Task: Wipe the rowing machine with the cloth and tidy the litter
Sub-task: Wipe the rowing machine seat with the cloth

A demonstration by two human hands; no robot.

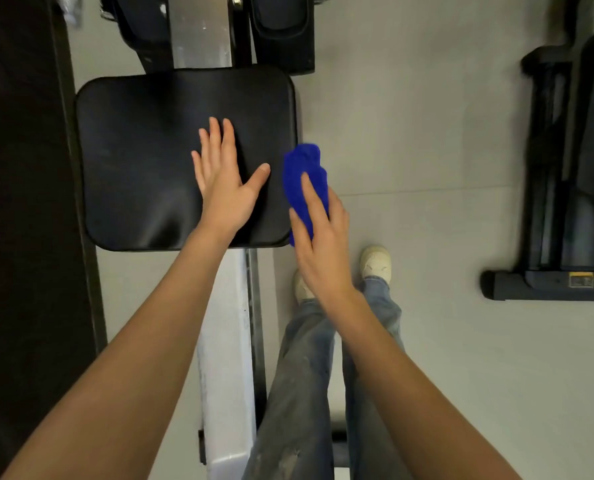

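Far to the left of both grips a dark upright panel (pixel 18 202) fills the edge of the view, too dim to identify. Next comes the rowing machine's black padded rectangular seat (pixel 132 150), riding on a pale metal rail (pixel 226 375) that runs from near the person away toward black footrests (pixel 281 29), which are cut off at the top. The left grip (pixel 226 181) lies spread and flat on the seat's right half, fingers straight and apart, holding nothing. Just to its right, at the seat's right edge, is the bright blue bunched cloth (pixel 302 168). Its long axis runs away from the person, roughly parallel to that edge. The right grip (pixel 319 237) is clamped on the cloth's near end, one finger laid along the top and the rest hidden underneath. The unwiped seat top lies directly left of this grip, so the right hand is the one placed to sweep leftward, probably once the left hand lifts clear. I cannot tell whether the cloth touches the seat's side or hangs just beside it. Well to the right stands another dark machine frame (pixel 544 285), partly cropped. No litter can be made out.
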